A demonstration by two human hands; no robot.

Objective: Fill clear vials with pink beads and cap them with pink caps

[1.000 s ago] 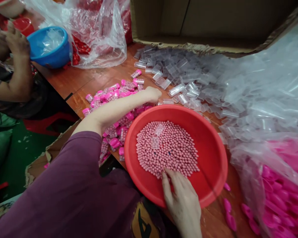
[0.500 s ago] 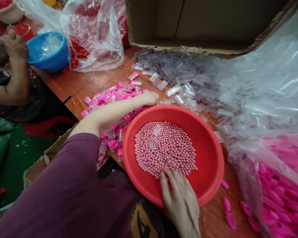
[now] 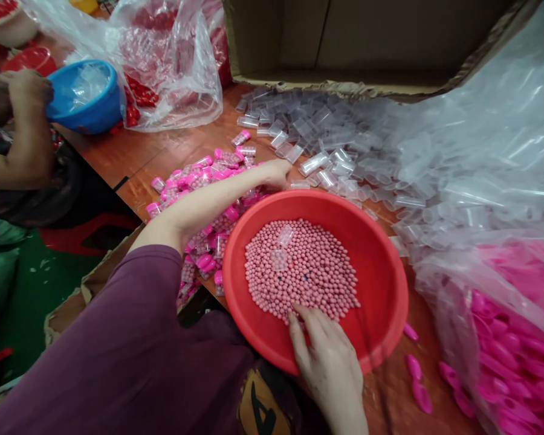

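A red basin (image 3: 378,272) holds a heap of pink beads (image 3: 320,254). Two clear plastic tubes (image 3: 286,234) lie on the beads. My right hand (image 3: 329,347) reaches over the basin's near rim, its fingers apart at the lower edge of the beads; I see nothing held in it. Past the basin's far rim, my left hand (image 3: 276,175) is low over the table, between a pile of filled tubes with pink caps (image 3: 202,178) and the loose clear tubes (image 3: 315,163). Its fingertips are hidden, so what they hold cannot be made out.
A cardboard box (image 3: 367,42) stands open behind the clear tubes. At right, a plastic bag (image 3: 439,272) bulges with pink caps (image 3: 517,362); a few caps (image 3: 417,383) lie beside it. A co-worker's hand (image 3: 31,87) is by a blue basin (image 3: 88,112) at left.
Both hands stay in nearly the same places. My right hand shifts slightly at the beads, and the whole view moves a little. The co-worker's hands have lowered slightly.
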